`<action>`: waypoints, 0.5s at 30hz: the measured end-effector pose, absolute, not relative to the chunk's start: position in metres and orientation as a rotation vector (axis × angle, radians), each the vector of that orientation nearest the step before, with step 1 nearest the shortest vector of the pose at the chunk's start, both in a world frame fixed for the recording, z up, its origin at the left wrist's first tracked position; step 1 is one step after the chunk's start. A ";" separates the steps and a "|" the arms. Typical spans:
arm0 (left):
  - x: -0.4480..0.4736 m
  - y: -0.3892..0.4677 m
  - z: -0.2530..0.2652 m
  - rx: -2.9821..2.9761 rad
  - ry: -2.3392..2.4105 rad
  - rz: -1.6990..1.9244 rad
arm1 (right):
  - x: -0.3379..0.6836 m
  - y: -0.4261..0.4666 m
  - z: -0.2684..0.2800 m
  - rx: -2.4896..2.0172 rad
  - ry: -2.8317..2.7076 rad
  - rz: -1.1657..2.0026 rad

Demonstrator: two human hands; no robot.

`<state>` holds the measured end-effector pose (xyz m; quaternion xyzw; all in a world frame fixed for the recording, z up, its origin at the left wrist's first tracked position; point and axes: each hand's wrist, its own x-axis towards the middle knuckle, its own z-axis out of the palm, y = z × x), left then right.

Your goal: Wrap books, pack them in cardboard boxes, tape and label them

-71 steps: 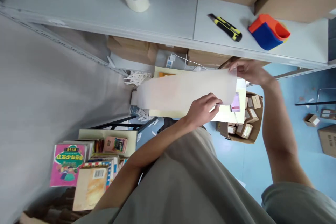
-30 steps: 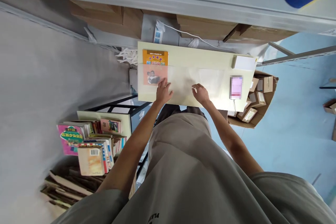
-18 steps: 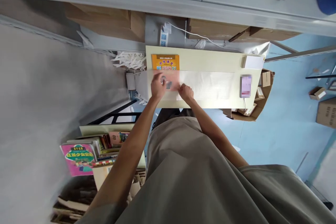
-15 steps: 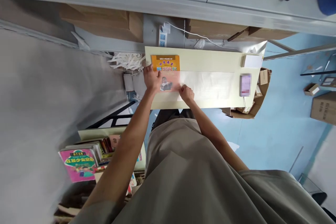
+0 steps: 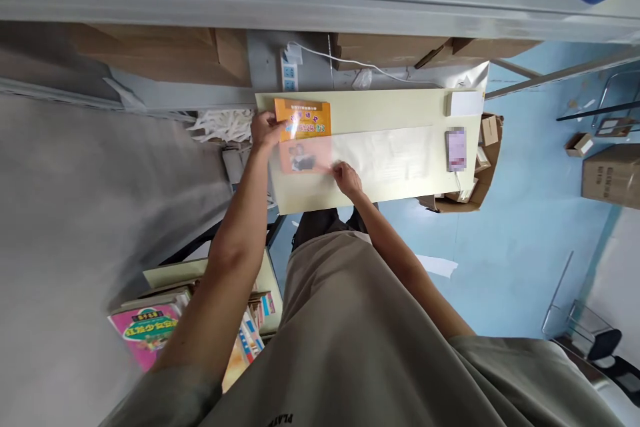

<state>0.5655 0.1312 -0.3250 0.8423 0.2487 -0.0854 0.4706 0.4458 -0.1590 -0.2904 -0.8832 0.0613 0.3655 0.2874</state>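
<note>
An orange book (image 5: 303,117) lies near the left end of the cream work board. A translucent white sheet (image 5: 385,153) stretches rightward from it and covers the cover's lower part, so the picture there shows through paler. At the book's left edge is my left hand (image 5: 265,130), its fingers closed on that edge, thumb and fingertips over the cover. My right hand (image 5: 347,180) is closed at the book's lower right corner, fingertips pinching the sheet there. What lies under my right fingers is hidden.
On the right of the board (image 5: 360,107) are a white box (image 5: 464,104) and a phone (image 5: 456,149) with a cable. Behind it stand cardboard boxes (image 5: 390,50) and a power strip (image 5: 289,73). Paper strips (image 5: 225,127) lie left; books (image 5: 150,327) stand lower left.
My left hand has shifted from lying on the cover to the book's left edge, where its fingers have closed. My right hand stays at the lower right corner. The head view has moved slightly.
</note>
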 end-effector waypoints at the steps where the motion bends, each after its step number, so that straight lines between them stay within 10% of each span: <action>1: 0.571 0.128 -0.322 2.020 0.624 -0.125 | 0.444 -0.161 -0.294 -2.352 0.139 0.960; 15: 0.531 -0.006 -0.122 1.977 0.064 0.508 | 0.468 -0.249 -0.311 -1.546 0.272 0.835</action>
